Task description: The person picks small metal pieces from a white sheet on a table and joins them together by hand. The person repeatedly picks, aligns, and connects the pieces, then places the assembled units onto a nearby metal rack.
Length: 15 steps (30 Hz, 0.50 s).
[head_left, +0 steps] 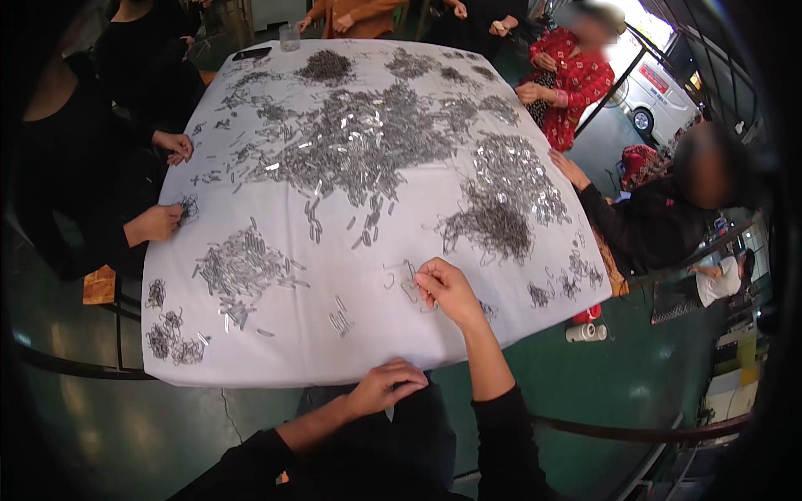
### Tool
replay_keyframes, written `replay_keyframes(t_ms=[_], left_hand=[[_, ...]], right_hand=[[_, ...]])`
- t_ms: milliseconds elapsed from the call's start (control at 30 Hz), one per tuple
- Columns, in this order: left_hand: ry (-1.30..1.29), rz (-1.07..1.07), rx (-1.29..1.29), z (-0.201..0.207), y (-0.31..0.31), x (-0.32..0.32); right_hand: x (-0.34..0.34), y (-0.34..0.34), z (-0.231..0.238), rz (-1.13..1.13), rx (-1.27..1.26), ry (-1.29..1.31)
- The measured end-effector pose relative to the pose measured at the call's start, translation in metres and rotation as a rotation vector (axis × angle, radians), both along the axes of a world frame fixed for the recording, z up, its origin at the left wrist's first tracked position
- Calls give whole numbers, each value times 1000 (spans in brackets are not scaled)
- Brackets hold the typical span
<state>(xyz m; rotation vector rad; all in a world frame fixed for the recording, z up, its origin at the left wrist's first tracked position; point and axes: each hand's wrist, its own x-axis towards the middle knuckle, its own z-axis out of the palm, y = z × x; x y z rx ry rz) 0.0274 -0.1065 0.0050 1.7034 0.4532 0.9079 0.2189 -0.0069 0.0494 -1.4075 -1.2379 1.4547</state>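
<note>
At the near edge of the white cloth-covered table, left hand sits loosely curled, palm hidden; cannot tell if it holds anything. Farther in, right hand makes a narrow pinch; thin grey bent-wire hooks lie at and just left of its fingertips, can't tell if one is gripped. Beyond: tangled dark wire pile, then broad heap of shiny grey oblong metal pieces.

Your left sleeve and right sleeve are both plain black, ending partway down your forearms. Your hands are bare, and your trousers look dark.
</note>
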Motion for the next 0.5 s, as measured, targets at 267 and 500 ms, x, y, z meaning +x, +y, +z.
replay_keyframes(t_ms=[267, 500], left_hand=[[83, 52, -87, 12, -19, -2], [123, 144, -33, 19, -34, 5]], right_hand=[[-25, -138, 36, -332, 110, 261], [-40, -202, 9, -574, 245, 212]])
